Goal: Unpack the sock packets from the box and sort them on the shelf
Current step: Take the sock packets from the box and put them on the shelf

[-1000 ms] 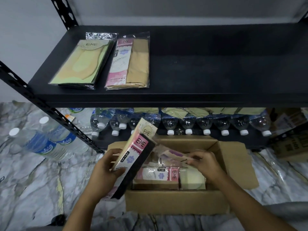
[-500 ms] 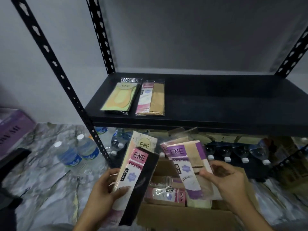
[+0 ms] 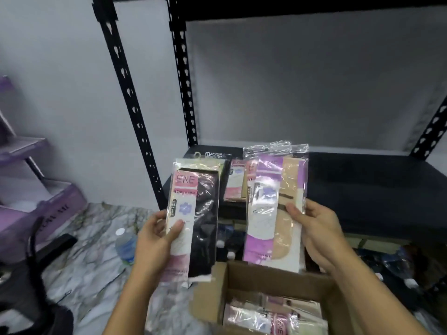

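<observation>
My left hand [image 3: 154, 240] holds up a pink-label packet of black socks [image 3: 193, 223], with a second pale packet stacked behind it. My right hand [image 3: 316, 228] grips a purple-label packet of beige socks [image 3: 273, 209], with at least one more packet behind it. Both bunches are raised upright in front of the black shelf [image 3: 362, 189]. On the shelf behind them lies a pink-label packet [image 3: 234, 182], partly hidden. The open cardboard box [image 3: 242, 281] sits below my hands with several packets [image 3: 266, 317] left inside.
Black perforated uprights [image 3: 130, 97] frame the shelf's left side. Water bottles [image 3: 125, 243] lie on the marble floor and under the shelf. A purple carton [image 3: 41, 209] stands at left, and a dark bag [image 3: 29, 286] lies at bottom left.
Both hands have lifted their packets from the box up to shelf height. My right hand took the purple-label packets out of the box. The view has tilted upward.
</observation>
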A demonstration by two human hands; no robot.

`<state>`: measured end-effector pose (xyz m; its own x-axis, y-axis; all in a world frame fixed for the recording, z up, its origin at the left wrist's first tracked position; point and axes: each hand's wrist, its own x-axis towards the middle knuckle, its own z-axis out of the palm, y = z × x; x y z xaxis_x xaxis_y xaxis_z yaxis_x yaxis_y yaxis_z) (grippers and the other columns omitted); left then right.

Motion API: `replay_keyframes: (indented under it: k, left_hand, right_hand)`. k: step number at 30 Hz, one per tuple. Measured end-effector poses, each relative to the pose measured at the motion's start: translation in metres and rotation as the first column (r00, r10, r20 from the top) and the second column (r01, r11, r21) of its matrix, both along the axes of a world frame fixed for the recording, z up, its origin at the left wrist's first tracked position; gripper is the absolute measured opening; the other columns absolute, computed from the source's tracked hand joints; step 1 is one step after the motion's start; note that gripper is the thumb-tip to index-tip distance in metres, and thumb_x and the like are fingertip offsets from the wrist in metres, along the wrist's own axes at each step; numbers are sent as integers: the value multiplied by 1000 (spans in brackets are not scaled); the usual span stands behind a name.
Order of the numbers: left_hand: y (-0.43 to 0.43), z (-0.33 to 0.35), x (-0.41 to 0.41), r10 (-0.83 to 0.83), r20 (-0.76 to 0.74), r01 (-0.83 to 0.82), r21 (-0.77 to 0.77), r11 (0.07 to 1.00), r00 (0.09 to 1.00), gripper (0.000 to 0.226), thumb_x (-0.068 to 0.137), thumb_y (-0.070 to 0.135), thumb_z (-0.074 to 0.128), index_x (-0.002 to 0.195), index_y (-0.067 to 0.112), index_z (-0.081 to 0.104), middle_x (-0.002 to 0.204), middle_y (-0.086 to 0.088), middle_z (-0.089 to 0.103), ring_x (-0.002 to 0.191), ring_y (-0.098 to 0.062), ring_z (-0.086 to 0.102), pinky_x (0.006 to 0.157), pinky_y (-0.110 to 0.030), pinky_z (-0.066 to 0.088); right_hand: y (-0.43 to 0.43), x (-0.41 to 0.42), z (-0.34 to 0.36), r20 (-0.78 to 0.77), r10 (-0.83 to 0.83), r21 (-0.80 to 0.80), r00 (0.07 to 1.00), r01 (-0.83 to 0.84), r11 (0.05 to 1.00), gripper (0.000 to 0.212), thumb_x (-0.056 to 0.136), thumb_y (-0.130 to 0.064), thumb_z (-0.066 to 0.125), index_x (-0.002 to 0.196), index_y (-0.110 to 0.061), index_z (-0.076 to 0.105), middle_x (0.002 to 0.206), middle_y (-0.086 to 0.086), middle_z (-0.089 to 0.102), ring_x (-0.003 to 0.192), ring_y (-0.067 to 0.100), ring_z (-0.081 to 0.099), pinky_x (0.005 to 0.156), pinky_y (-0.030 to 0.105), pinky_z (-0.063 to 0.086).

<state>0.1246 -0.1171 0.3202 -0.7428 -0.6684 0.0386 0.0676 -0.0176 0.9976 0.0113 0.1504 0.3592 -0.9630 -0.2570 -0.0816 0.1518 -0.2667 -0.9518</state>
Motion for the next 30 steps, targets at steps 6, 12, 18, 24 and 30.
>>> replay_keyframes:
  k: [6, 12, 18, 24, 30]
  left_hand:
    - [-38, 40, -78, -26, 139, 46, -143, 989, 990, 25, 87, 20, 71, 109, 15, 61, 102, -6, 72, 85, -27, 72, 78, -47, 59]
    - [-64, 51, -155, -29, 238, 66, -147, 987, 971, 24, 87, 8, 69, 110, 3, 62, 91, -9, 71, 67, -18, 69, 52, -27, 53]
    - [-76, 43, -202, 9, 359, 90, -261, 961, 933, 11, 87, 12, 70, 96, 9, 64, 85, -7, 70, 68, -19, 67, 59, -31, 56]
    - [-74, 31, -217, 138, 491, 173, -535, 827, 860, 20, 83, 22, 70, 73, 9, 60, 79, -11, 65, 83, -31, 65, 75, -35, 51]
    - [-73, 18, -216, 158, 557, 235, -568, 788, 815, 27, 86, 28, 65, 89, 2, 70, 86, -16, 70, 85, -32, 64, 72, -31, 48]
  right_hand:
    - [-49, -73, 26, 83, 17, 73, 996, -23, 997, 16, 88, -7, 63, 103, -3, 65, 91, 13, 75, 83, 28, 73, 68, 40, 57]
    - [-91, -144, 16, 91, -16, 211, 996, -4, 978, 16, 84, -6, 67, 99, -2, 64, 96, 15, 73, 83, 28, 72, 71, 42, 58]
    - [-113, -181, -10, -6, -72, 412, 997, 68, 909, 10, 81, -10, 72, 78, -11, 63, 90, 14, 72, 75, 23, 70, 67, 36, 59]
    - [-122, -192, -32, -112, -93, 594, 989, 142, 792, 14, 79, -19, 75, 74, -12, 64, 87, 9, 72, 76, 22, 69, 69, 35, 59]
    - [-116, -191, -33, -214, -65, 686, 975, 197, 701, 29, 85, -31, 67, 95, -4, 66, 97, 12, 70, 78, 21, 66, 65, 34, 57]
